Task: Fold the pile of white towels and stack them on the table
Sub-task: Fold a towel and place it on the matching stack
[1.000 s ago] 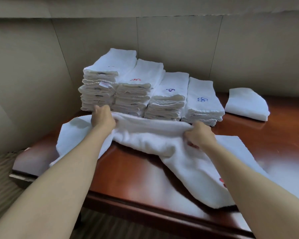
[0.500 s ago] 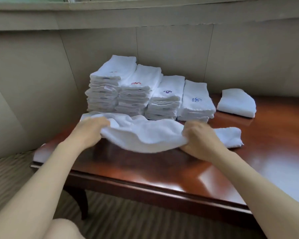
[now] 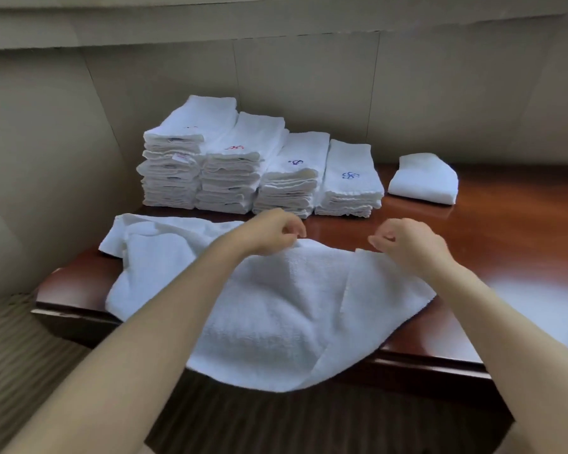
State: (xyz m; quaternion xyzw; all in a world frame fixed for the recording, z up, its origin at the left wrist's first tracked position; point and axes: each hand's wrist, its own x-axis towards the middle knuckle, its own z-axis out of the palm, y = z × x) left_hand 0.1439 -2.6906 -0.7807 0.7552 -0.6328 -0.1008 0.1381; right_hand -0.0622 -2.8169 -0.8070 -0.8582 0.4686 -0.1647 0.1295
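Observation:
A large white towel [image 3: 276, 309] lies unfolded across the front of the dark wooden table [image 3: 505, 244], and its near part hangs over the front edge. My left hand [image 3: 273, 232] hovers at the towel's raised far edge with curled fingers that pinch it. My right hand [image 3: 407, 242] is curled over the far edge of a folded-over flap on the towel's right side; its grip is partly hidden. Several stacks of folded white towels [image 3: 243, 165] stand side by side at the back by the wall.
One folded towel [image 3: 423, 178] lies alone at the back right. Beige wall panels close off the back and left of the table. Striped carpet [image 3: 20, 339] shows below the table's left corner. Bare tabletop extends to the right.
The bunched towel I held in the middle of the table is now spread toward me and drapes over the front edge. Both hands have moved closer together at its far edge.

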